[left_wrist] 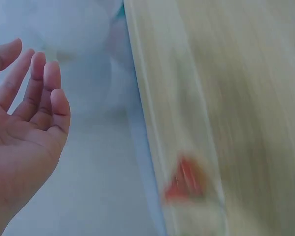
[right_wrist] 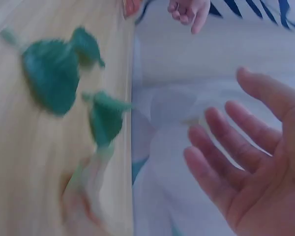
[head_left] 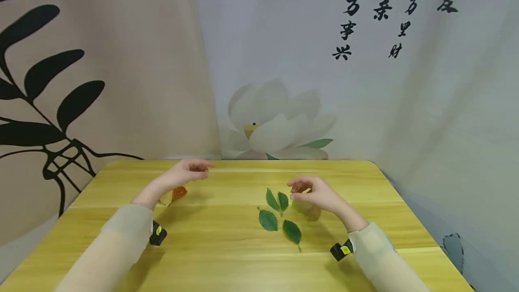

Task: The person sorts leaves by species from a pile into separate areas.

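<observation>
My left hand [head_left: 190, 171] hovers above the far left part of the table, fingers loosely bent and holding nothing. Below its wrist lies a small orange-red thing [head_left: 179, 193], blurred red in the left wrist view, beside a pale yellow piece [head_left: 165, 200] partly hidden by the forearm. Over the right side is my right hand [head_left: 314, 190], its fingers relaxed and the palm bare in the right wrist view. Several green leaves [head_left: 268, 220] with toothed edges lie just left of it. A pale, yellowish rounded thing [head_left: 310, 212] sits below this hand, partly covered by it.
The yellow wood-grain table [head_left: 219, 260] ends at a cloth backdrop [head_left: 275, 35] printed with a lotus, dark foliage and writing. Each wrist wears a small black camera, one on the left [head_left: 157, 234] and one on the right [head_left: 341, 250].
</observation>
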{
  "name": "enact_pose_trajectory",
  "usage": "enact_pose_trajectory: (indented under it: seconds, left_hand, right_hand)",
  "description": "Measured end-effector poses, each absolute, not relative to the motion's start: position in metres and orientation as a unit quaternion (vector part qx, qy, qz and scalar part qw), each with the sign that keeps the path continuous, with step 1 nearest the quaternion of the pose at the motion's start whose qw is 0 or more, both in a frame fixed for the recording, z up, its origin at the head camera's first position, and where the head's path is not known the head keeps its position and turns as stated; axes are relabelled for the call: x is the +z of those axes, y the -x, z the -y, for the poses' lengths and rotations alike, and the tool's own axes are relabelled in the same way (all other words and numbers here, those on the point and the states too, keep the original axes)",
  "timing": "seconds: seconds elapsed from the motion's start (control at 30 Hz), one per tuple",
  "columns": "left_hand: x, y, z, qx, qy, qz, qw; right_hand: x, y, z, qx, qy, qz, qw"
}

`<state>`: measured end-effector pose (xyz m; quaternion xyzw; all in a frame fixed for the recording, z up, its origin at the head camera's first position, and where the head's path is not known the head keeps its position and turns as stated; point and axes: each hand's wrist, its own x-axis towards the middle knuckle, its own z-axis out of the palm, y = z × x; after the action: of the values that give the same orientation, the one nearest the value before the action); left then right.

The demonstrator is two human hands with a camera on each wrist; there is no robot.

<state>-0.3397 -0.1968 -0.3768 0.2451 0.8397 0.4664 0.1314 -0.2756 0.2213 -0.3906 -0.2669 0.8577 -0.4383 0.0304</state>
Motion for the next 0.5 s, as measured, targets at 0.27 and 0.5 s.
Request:
enact_pose_trajectory:
  seconds: [0.27, 0.5]
  left_hand:
    - [-0.391, 0.341, 0.104, 0.456, -0.352, -0.807, 0.129]
    - [-0.406, 0.338, 0.033, 0.424, -0.416, -0.796, 0.114]
  right_hand:
    - [-0.422, 0.262, -0.260, -0.437, 0.204, -0.874, 0.053]
    - [-0.445, 0.265, -0.275, -0.410, 0.180, -0.893, 0.042]
